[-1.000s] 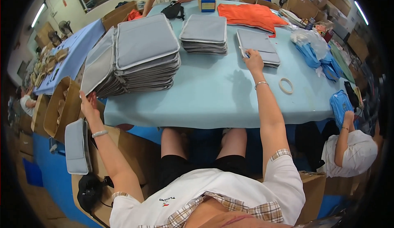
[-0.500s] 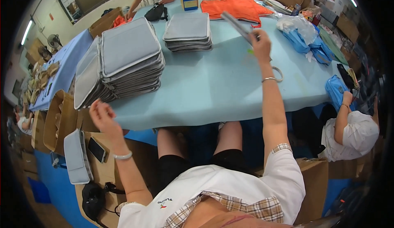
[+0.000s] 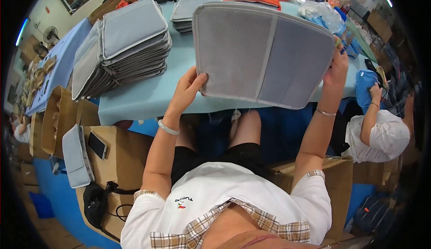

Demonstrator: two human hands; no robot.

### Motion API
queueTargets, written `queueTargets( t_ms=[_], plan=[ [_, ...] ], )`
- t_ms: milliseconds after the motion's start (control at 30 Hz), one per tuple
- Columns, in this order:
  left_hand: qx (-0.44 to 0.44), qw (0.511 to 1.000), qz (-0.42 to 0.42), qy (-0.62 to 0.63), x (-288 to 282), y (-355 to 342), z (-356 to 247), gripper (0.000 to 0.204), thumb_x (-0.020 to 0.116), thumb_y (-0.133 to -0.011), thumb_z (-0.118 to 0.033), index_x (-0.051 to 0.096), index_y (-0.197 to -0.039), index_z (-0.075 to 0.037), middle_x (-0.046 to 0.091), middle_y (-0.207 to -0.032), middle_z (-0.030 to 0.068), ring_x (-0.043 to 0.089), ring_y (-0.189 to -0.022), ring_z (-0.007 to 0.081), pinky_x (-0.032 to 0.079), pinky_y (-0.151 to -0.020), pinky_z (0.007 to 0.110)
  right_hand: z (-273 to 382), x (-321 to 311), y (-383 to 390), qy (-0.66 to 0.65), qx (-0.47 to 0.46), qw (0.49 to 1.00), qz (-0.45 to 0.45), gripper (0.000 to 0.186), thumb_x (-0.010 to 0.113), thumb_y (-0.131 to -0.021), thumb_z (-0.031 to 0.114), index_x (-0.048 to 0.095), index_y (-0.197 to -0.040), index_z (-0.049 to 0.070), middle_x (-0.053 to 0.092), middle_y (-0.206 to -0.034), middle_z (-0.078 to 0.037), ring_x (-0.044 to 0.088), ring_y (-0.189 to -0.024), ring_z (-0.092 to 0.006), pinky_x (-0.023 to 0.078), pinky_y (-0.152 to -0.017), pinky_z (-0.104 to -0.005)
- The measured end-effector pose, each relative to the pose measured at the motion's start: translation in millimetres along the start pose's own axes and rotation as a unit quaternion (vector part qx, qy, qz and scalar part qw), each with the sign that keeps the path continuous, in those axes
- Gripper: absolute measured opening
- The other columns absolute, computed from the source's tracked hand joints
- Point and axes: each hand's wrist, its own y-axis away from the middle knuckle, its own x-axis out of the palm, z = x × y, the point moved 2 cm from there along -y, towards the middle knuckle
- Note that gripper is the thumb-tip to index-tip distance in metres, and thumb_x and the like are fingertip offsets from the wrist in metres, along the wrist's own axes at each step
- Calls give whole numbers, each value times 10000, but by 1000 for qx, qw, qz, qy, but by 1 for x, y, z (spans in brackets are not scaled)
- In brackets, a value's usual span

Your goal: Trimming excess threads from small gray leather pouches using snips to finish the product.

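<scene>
left hand (image 3: 184, 91) and right hand (image 3: 336, 71) pinch the grey mesh-faced fabric panel (image 3: 247, 51); its long axis runs between them, above worktop's (image 3: 139, 95) near edge

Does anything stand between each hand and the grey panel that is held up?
Nothing visible separates the left hand from the grey panel: it grips the lower left edge directly. The right hand holds the right edge, where a small blue-and-yellow item shows by its fingers; whether that comes between, I cannot tell.
</scene>
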Motion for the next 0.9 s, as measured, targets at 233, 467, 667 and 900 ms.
queueTargets(
  t_ms=[233, 467, 667, 900],
  plan=[
    [-170, 977, -86, -94, -25, 4, 23, 359, 617, -946, -333, 639, -990, 23, 610, -758, 24, 562, -612, 100, 476, -522, 253, -112, -23, 8, 237, 145, 954, -113, 239, 659, -922, 136, 647, -1110, -11, 649, -958, -30, 599, -876, -97, 476, -796, -232],
    [-101, 856, -163, -480, -34, 10, 29, 359, 668, -870, -358, 619, -1037, -43, 606, -913, 111, 591, -858, 287, 479, -732, 414, -120, -13, 82, 341, 138, 927, -78, 288, 657, -930, 167, 644, -1154, -14, 623, -943, -2, 544, -862, -69, 437, -786, -220],
    [108, 879, -111, -452, 8, 25, 18, 328, 755, -793, -222, 614, -1049, -73, 584, -986, 113, 549, -957, 298, 462, -808, 382, -95, 4, 154, 308, 224, 923, -49, 339, 643, -947, 167, 616, -1236, -8, 627, -936, -9, 543, -832, -73, 442, -750, -214],
    [181, 847, 34, -499, 59, 29, 30, 267, 771, -768, -186, 651, -981, -78, 610, -944, 48, 555, -906, 250, 436, -740, 363, -100, 38, 172, 403, 181, 895, 60, 329, 724, -869, 142, 643, -1158, 7, 704, -936, -99, 636, -824, -126, 506, -739, -261]
  ],
)
